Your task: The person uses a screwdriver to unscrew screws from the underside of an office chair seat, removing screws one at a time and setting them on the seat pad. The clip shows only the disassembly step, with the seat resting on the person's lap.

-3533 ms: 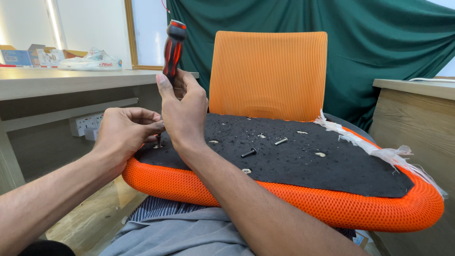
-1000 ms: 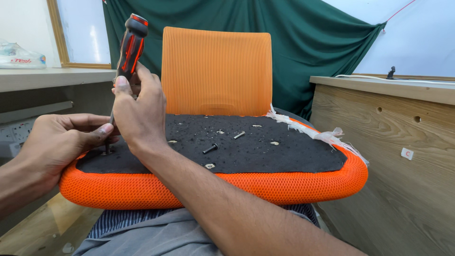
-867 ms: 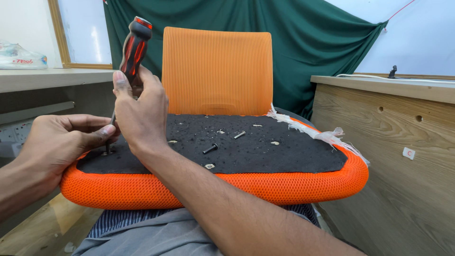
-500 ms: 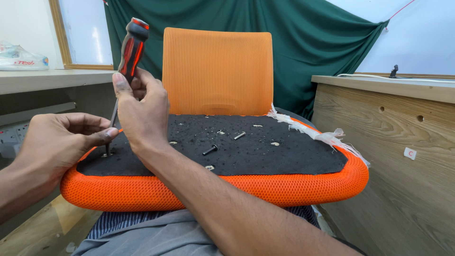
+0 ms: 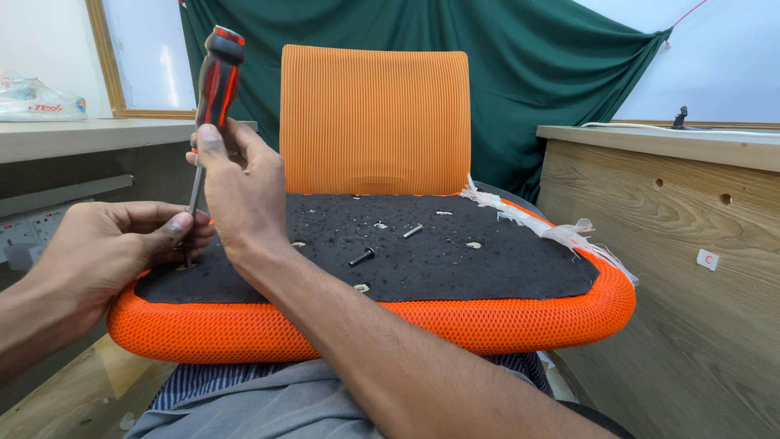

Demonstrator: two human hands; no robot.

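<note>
Green drapery hangs behind the orange mesh seat cushion (image 5: 325,329) across my lap. Near its left edge, my right hand (image 5: 240,195) grips the red-and-black screwdriver (image 5: 213,89) upright; my left hand (image 5: 114,252) pinches its shaft. Loose black bolt (image 5: 361,257) lies right.

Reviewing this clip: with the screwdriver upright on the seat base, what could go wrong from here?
The left hand pinches the shaft near the tip, so a slipping screwdriver might jab its fingers. The loose black bolt and nearby screw may roll off the lap-held seat base.
</note>
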